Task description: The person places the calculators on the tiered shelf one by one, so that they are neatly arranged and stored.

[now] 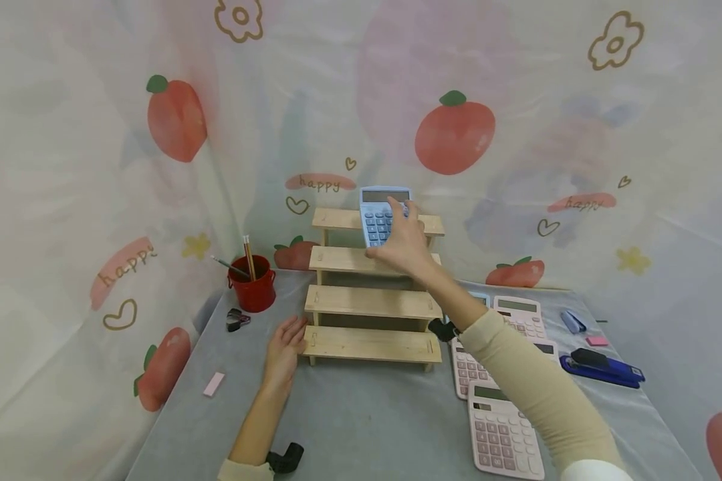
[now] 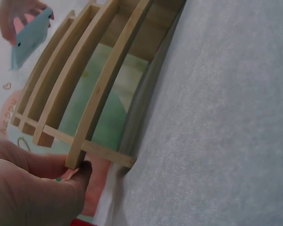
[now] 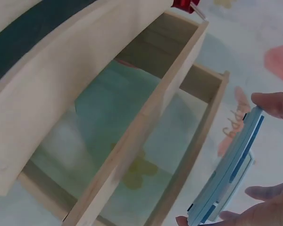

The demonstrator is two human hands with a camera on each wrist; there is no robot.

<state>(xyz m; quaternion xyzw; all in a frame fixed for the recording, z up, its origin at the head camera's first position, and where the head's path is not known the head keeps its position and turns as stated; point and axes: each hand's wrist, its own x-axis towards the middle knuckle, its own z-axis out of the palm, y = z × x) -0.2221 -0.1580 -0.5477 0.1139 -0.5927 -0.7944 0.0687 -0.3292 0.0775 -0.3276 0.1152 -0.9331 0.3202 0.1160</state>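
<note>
A tilted blue calculator [image 1: 376,217] is held near a four-tier wooden stand [image 1: 370,302].

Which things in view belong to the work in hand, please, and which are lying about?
Apparently in use: blue calculator in right hand; wooden rack pinched by left hand; perhaps pink calculators.

Likely lying about: red bucket; pencils; blue stapler; pink blocks.

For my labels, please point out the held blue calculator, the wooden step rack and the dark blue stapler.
Held blue calculator [image 1: 374,224]: head view, on its keypad.
Wooden step rack [image 1: 373,302]: head view, second shelf from bottom.
Dark blue stapler [image 1: 615,371]: head view, on its body.
</note>
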